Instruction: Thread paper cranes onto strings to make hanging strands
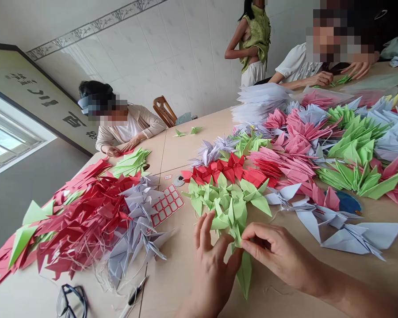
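My left hand (215, 260) pinches a green paper crane (244, 271) between thumb and forefinger, its other fingers raised. From the right, my right hand (278, 254) closes thumb and forefinger on the same crane, close to the left fingertips. One pointed wing hangs down below my hands. Just beyond them lies a cluster of green cranes (232, 207), touching or nearly touching the held one. White cranes (348, 229) spread out to the right of my right hand. Whether a thread is between my fingertips I cannot tell.
Red cranes (82, 221) with loose strings heap at the left, beside pale lilac cranes (139, 234). A red-bordered label sheet (167, 205), a pen (135, 293) and glasses (72, 302) lie near. Colourful folded-paper piles (318, 137) fill the right. Two people sit across; another stands.
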Demonstrator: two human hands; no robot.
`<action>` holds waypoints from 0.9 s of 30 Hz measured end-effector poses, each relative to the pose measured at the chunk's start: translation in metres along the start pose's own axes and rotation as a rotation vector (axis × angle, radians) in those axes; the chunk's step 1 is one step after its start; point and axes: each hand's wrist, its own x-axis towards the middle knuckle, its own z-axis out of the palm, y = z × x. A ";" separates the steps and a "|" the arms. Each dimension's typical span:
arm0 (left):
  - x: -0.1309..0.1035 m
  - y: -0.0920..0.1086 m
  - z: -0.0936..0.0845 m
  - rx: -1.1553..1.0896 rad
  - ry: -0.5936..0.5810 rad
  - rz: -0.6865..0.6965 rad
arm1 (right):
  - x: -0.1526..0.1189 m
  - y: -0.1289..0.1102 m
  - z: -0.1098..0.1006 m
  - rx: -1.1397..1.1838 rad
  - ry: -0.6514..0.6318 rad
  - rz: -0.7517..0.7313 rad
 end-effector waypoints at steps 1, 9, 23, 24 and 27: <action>0.001 0.000 0.000 0.000 -0.001 0.004 | 0.000 0.000 0.000 -0.016 0.004 -0.022; 0.004 -0.011 -0.004 -0.083 0.025 -0.192 | 0.005 0.007 -0.007 -0.072 0.127 -0.066; 0.009 -0.020 -0.004 -0.420 -0.025 -0.536 | 0.006 0.006 -0.007 0.269 -0.096 0.182; 0.009 -0.019 -0.004 -0.417 -0.028 -0.525 | 0.005 0.006 -0.006 0.297 -0.118 0.191; 0.007 -0.017 -0.003 -0.373 -0.001 -0.458 | 0.005 0.005 -0.006 0.347 -0.149 0.186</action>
